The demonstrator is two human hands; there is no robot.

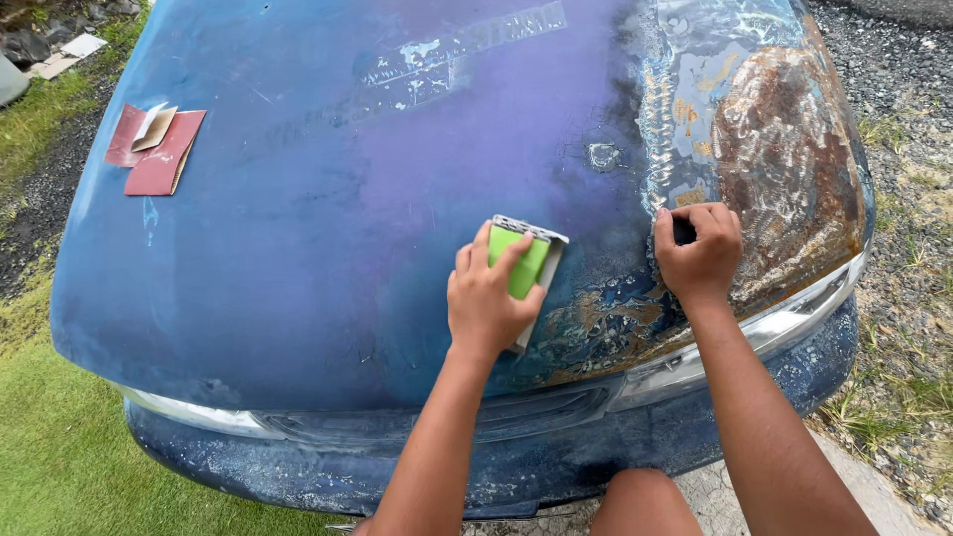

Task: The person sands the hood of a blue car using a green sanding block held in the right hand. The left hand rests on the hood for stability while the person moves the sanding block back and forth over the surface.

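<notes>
A green sanding block [523, 260] is gripped by the left hand [486, 303], fingers [512, 250] curled over it, pressed on the blue car hood [328, 228]. The right hand [698, 250] is fisted beside it, possibly around something dark. Red sandpaper sheets [157, 147] lie far beyond the left fingers.

Left grip [488, 298] wrapped closed, fingers curled over; right grip [699, 248] fisted, knuckles up; both forearms extended forward

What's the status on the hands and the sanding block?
Left hand gripping green sanding block flat on blue hood. Right hand fisted on rusty patch. Red sandpaper sheets far left, clear.
</notes>
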